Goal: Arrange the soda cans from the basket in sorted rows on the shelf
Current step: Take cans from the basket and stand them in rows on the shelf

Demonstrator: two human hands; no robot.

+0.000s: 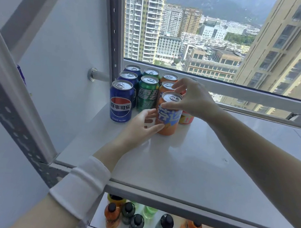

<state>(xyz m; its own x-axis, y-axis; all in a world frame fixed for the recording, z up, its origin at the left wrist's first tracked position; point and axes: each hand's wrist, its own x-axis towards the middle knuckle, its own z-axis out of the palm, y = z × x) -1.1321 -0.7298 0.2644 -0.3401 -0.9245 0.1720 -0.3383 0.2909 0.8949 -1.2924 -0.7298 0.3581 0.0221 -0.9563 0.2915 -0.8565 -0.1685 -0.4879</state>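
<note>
Orange can stands on shelf; left hand grips low, right hand high.

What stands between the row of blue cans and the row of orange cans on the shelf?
Two green cans, one behind the other, in the head view.

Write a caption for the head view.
Left hand and right hand hold an orange metal soda can on white shelf.

At your 6 o'clock stand dark-capped bottles. At 12 o'clock your window looks onto tower blocks.
</note>
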